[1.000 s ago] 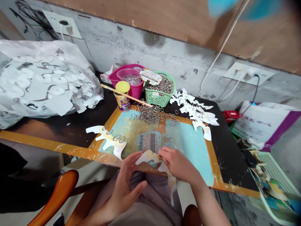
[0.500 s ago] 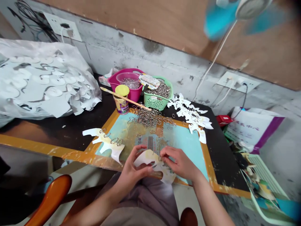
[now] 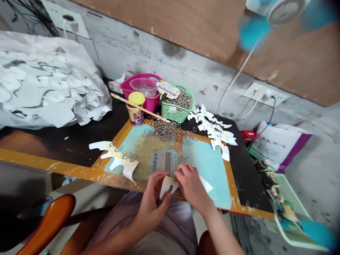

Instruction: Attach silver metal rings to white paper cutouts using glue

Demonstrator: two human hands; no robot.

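a grey wall [image 3: 148, 53] stood behind everything, with a brown board [image 3: 172, 21] above it. a black table [image 3: 244, 191] ran along the wall, edged in tan tape. on its left end sat a clear bag [image 3: 77, 53] stuffed with white cut shapes. a pale blue mat [image 3: 212, 166], stained in the middle, lay on the table in front of the person.

the left hand [image 3: 150, 203] was at the mat's near edge, pinching the piece [image 3: 167, 184] between thumb and fingers. the right hand [image 3: 191, 184] was just beside it, fingers curled in at the piece's right edge; what its fingertips gripped was hidden.

a pink basket [image 3: 152, 105] and a green basket [image 3: 174, 113] stood side by side near the wall, the green one heaped with metal bits. right of them lay a stack of white cutouts [image 3: 212, 129]; on the mat's left side lay a white shape [image 3: 119, 161] with rings along it. a yellow-lidded cup [image 3: 136, 115] stood in front of the pink basket. loose rings [image 3: 166, 131] were piled at the mat's far edge. the piece, white with a yellowish tint, was between the two hands.
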